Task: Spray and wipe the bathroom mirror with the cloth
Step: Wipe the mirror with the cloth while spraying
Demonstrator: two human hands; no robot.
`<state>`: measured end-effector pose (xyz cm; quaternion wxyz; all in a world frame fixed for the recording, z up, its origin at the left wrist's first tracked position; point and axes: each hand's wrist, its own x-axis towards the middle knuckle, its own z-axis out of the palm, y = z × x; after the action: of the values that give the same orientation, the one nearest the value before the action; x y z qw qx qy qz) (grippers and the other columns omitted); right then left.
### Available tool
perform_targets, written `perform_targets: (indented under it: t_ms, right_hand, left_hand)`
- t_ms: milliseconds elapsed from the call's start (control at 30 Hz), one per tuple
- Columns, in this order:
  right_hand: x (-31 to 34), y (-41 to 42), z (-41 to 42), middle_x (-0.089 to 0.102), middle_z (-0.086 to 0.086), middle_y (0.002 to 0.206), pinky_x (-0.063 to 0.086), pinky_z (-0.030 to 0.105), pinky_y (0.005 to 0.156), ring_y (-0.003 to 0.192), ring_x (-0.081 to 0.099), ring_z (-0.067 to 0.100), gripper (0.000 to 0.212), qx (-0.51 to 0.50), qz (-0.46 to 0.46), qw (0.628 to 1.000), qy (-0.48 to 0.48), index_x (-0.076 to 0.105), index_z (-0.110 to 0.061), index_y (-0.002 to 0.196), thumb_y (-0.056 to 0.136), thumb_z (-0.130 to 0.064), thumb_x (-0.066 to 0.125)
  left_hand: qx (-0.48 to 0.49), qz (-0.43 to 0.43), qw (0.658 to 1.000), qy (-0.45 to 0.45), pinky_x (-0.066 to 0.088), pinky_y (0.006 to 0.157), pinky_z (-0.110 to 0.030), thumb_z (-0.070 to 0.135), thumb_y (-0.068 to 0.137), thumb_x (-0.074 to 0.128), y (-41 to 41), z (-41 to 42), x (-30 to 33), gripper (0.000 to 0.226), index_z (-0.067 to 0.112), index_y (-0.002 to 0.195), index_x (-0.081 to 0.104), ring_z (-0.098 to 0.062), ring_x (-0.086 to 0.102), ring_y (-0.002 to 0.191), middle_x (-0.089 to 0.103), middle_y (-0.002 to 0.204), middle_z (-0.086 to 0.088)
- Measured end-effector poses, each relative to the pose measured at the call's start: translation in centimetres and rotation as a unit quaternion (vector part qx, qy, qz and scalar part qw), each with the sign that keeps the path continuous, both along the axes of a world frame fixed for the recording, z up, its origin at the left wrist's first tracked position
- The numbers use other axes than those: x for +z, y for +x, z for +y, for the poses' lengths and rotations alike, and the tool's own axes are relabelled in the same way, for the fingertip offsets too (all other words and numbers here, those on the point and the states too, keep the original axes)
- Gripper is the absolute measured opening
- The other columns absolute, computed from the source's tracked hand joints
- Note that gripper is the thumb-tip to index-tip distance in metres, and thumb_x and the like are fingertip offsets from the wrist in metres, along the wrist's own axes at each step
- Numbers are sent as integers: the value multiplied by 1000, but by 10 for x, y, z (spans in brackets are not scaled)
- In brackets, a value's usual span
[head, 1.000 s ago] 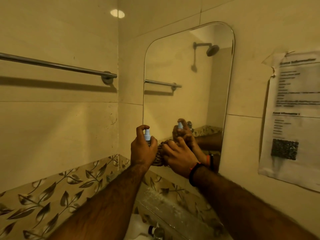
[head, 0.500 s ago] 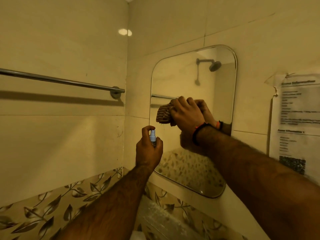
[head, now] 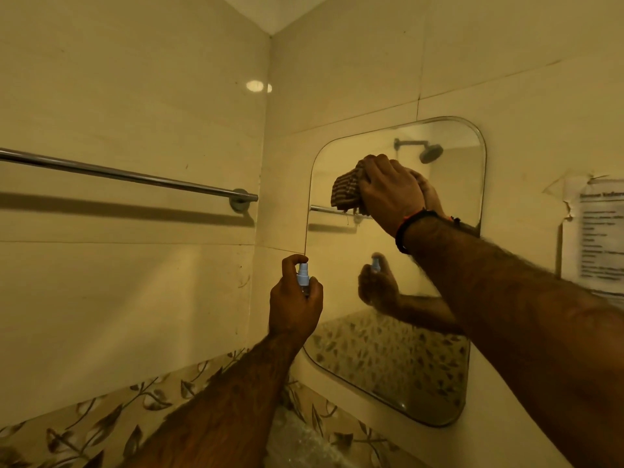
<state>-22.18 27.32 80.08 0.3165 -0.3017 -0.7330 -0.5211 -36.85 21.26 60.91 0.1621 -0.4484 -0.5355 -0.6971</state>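
A shiny towel bar [head: 128, 177] is fixed to the left wall, and nothing is hung on it. Low down, a band of leaf tiles [head: 84, 423] is seen.

Next, a small spray bottle [head: 303, 279] with a pale blue top is held in the left hand [head: 295, 304]. The fingers are wrapped tight around it and one finger is curled over the top. The bottle is held just beside the lower left edge of the mirror [head: 388, 366] (the clear part of the bottle is mostly hidden by the hand).

Then a striped cloth [head: 347, 190] is pressed against the upper part of the glass by the right hand [head: 391, 194]. The hand is closed on it, bunched up, with one end sticking out to the left.

On the far right, a paper notice [head: 597, 238] is stuck to the wall. It is cut off by the edge, and its words are too blurry to be read.

The wiping seems to be under way near the top. Most of the glass below is probably left to be done. Wet drops or clean patches cannot be made out in this dim yellow light, so how much was sprayed cannot be told. The sink below is cut off too.
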Motion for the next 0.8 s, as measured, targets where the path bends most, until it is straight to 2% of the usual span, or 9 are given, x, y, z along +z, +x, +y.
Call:
perform_targets:
  t_ms: [100, 233, 367, 467, 633, 800]
  right_hand:
    - [-1, -5, 5, 47, 18, 136, 37, 43, 108, 125, 43, 32, 54, -20, -1, 1000, 0, 47, -2, 133, 89, -28, 66]
    - [-10, -10, 13, 21, 23, 156, 16, 49, 119, 145, 17, 37, 60, -17, 3, 1000, -24, 26, -1, 148, 96, -20, 49]
    - [-21, -17, 19, 6, 20, 160, 7, 48, 120, 148, 1, 34, 61, -3, 8, 999, -33, 11, -2, 152, 100, -25, 33]
    - [-30, -26, 20, -1, 18, 161, 4, 47, 120, 148, -5, 32, 63, 14, 25, 998, -47, 5, -4, 153, 100, -35, 22]
    - [-46, -35, 23, -3, 16, 161, 0, 47, 120, 148, -8, 31, 65, 31, 35, 997, -58, 8, -13, 154, 97, -40, 21]
    - [-76, -46, 27, -3, 15, 161, -2, 47, 120, 148, -9, 31, 65, 34, 18, 996, -76, 10, -15, 154, 95, -39, 20]
  left_hand:
    - [1, -5, 1000, -4, 54, 57, -31, 17, 90, 63, -4, 1, -2, 41, 39, 116, 39, -15, 60, 60, 57, 73, 8]
    - [3, -7, 1000, -6, 57, 59, -36, 17, 90, 63, -9, 1, -7, 39, 34, 118, 41, -17, 61, 62, 57, 75, 7]
    - [-12, -9, 1000, -16, 59, 59, -42, 17, 91, 62, -11, 1, -12, 39, 35, 119, 41, -20, 62, 62, 59, 77, 2]
    - [-15, -7, 1000, -17, 59, 58, -38, 17, 91, 62, -11, 2, -16, 40, 35, 119, 40, -18, 62, 61, 59, 77, 1]
    - [-1, -1, 1000, -14, 54, 54, -30, 16, 90, 62, -13, 0, -25, 38, 33, 118, 42, -15, 60, 59, 58, 75, 6]
    - [13, -9, 999, -30, 46, 49, -12, 17, 90, 62, -17, -4, -36, 39, 33, 118, 40, -12, 59, 60, 57, 75, 8]
